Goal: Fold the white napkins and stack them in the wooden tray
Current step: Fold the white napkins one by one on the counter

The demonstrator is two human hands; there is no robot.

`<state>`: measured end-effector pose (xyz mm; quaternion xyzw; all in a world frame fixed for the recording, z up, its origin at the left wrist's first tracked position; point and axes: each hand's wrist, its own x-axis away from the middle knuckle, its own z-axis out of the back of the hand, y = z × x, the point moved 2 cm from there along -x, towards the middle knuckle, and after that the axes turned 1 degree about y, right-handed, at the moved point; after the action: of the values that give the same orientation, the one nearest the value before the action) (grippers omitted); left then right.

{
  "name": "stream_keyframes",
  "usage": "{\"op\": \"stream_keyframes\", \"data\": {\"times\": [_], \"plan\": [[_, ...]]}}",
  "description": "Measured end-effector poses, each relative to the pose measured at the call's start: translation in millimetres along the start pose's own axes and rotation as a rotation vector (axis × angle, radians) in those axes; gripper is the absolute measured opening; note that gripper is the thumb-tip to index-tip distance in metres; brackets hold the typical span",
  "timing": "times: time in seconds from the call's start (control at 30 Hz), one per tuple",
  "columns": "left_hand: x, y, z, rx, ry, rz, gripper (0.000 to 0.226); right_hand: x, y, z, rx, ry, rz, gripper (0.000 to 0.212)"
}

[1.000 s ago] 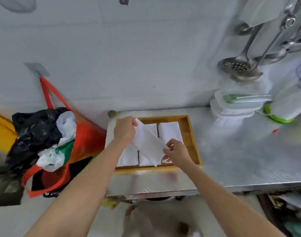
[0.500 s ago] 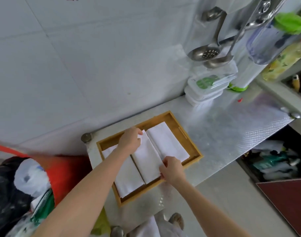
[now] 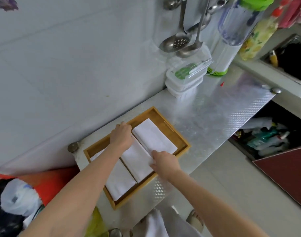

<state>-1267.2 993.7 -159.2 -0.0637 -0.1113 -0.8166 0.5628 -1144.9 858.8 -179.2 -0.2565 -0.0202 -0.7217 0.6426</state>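
Under the fingers [image 3: 123,125] lie plain white napkins [image 3: 155,139] in a honey-yellow wooden tray [image 3: 184,141]. Beyond the fingers, the tabletop [image 3: 214,117] is silver with an embossed diamond pattern. Behind them the wall [image 3: 69,65] is pale grey-white. Far right of the fingers stand clear containers with a green lid [image 3: 185,74], and far left an orange-red bag [image 3: 49,183].
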Motion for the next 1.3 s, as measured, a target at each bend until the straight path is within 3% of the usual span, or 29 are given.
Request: {"op": "stream_keyframes", "data": {"times": [0.1,0.23,0.5,0.73,1.07,1.3], "plan": [[-6,55,23,0.060,0.058,-0.108,0.025,11,43,23,-0.057,0.101,-0.021,0.023],[-8,174,23,0.059,-0.167,-0.279,0.021,42,152,53,-0.102,0.149,-0.188,0.019],[16,483,-12,-0.198,-0.285,-0.694,0.023,199,447,103,-0.049,0.177,-0.595,0.013],[67,758,-25,-0.302,-0.206,-1.150,0.024,371,635,133,-0.132,0.422,-1.028,0.020],[163,1068,-81,-0.447,-0.153,-1.714,0.029,572,804,114,-0.372,0.649,-1.572,0.013],[228,1228,-108,-0.447,-0.209,-1.979,0.035,671,870,94,-0.490,0.745,-1.858,0.009]]}}
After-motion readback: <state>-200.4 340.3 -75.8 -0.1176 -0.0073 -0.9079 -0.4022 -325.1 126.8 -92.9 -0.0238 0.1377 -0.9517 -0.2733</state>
